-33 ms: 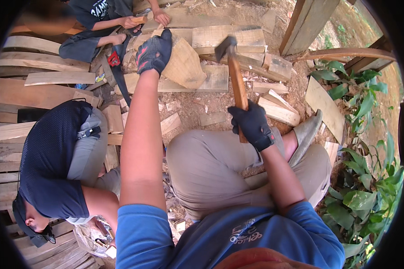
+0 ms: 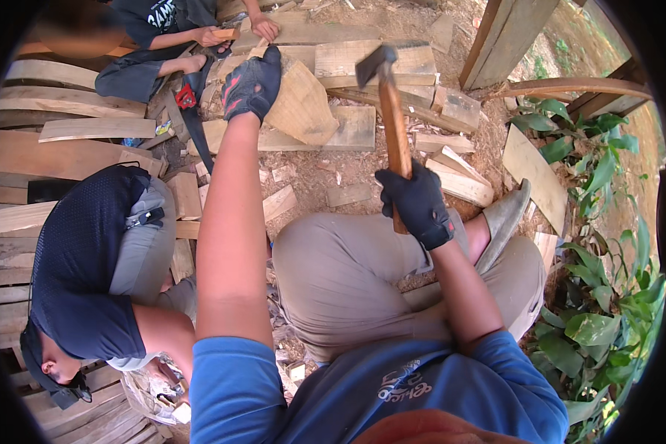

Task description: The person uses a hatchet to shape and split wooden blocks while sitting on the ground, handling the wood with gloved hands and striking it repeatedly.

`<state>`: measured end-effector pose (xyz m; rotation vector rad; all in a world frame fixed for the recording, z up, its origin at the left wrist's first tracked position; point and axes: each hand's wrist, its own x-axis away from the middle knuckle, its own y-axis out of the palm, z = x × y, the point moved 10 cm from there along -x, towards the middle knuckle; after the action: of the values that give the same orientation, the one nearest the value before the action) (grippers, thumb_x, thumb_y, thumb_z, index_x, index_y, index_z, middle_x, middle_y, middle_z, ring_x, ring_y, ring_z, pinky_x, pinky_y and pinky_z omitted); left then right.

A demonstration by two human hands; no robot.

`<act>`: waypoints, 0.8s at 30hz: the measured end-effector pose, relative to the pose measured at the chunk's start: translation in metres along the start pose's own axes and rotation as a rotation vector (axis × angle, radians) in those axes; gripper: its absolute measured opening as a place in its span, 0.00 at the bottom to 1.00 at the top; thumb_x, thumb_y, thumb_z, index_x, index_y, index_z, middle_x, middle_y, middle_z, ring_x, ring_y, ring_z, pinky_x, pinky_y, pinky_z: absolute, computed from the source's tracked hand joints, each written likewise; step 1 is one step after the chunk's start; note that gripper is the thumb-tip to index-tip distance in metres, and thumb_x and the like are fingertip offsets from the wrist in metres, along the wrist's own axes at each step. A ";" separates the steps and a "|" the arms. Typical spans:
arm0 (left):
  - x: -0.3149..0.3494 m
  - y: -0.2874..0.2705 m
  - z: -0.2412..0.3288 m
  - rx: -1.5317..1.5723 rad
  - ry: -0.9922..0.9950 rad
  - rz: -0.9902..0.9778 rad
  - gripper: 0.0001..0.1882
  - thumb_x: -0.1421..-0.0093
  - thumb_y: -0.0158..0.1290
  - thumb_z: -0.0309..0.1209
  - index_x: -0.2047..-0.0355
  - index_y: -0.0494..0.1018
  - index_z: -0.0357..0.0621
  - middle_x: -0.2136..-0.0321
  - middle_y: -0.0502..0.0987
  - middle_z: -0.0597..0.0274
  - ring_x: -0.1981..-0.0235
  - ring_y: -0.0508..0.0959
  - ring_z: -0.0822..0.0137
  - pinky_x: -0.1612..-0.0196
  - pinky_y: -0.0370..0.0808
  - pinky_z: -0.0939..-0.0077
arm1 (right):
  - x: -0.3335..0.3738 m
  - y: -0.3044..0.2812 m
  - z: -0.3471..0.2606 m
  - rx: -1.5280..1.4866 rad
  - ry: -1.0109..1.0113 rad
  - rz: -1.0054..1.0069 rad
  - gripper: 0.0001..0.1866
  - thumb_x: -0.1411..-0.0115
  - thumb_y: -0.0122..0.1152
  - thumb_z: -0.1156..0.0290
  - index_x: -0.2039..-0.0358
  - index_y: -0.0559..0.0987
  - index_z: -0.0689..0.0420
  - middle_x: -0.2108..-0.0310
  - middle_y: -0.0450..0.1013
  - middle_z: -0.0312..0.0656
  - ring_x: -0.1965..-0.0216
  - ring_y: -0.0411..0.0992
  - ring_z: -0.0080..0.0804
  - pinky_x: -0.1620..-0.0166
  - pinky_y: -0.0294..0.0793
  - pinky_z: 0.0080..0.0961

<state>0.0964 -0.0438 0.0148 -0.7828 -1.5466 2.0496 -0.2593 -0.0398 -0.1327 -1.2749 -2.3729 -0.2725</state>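
My left hand (image 2: pixel 251 85), in a black glove with red marks, reaches far forward. Its fingers are closed at the upper left edge of a flat, angular piece of wood (image 2: pixel 301 107), which lies tilted over other planks. Under the glove, the fingertips and the gripped edge are partly hidden. In my right hand (image 2: pixel 419 205), also gloved in black, is a hammer (image 2: pixel 397 129) with a wooden handle. The hand wraps the handle's lower end, and the dark metal head points up and away, apart from the wood.
A person in dark clothes (image 2: pixel 89 255) crouches close on my left. Another person's hands (image 2: pixel 265 28) hold wood at the far left, near a saw with a red handle (image 2: pixel 186 96). Planks (image 2: pixel 89 102) and offcuts cover the ground. Leafy plants (image 2: pixel 596 329) and a wooden post (image 2: pixel 505 41) stand right.
The hammer's head has risen slightly away from me and turned a little. My left hand and the piece of wood stay almost in place.
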 end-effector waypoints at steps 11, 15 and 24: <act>-0.003 0.004 0.012 -0.080 0.092 -0.040 0.42 0.26 0.31 0.62 0.45 0.83 0.40 0.46 0.82 0.36 0.40 0.80 0.36 0.35 0.73 0.47 | -0.056 0.032 0.069 0.505 -0.106 -0.073 0.22 0.34 0.62 0.56 0.53 0.80 0.64 0.71 0.81 0.56 0.68 0.84 0.55 0.62 0.83 0.47; 0.005 0.002 -0.003 -0.006 0.230 0.014 0.41 0.27 0.36 0.65 0.48 0.85 0.41 0.49 0.83 0.36 0.43 0.80 0.37 0.37 0.73 0.49 | -0.036 0.020 0.057 0.263 0.041 -0.161 0.20 0.34 0.61 0.57 0.54 0.79 0.64 0.75 0.80 0.45 0.78 0.82 0.36 0.73 0.81 0.38; 0.006 0.010 -0.100 0.470 0.241 0.097 0.33 0.23 0.44 0.55 0.44 0.81 0.35 0.47 0.83 0.36 0.42 0.81 0.40 0.40 0.75 0.55 | 0.008 -0.018 -0.022 0.295 -0.313 0.127 0.24 0.33 0.70 0.49 0.56 0.80 0.60 0.77 0.78 0.40 0.79 0.80 0.29 0.74 0.77 0.32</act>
<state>0.1595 0.0278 -0.0171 -0.8869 -0.8637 2.1712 -0.2720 -0.0522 -0.1089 -1.3960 -2.4507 0.3285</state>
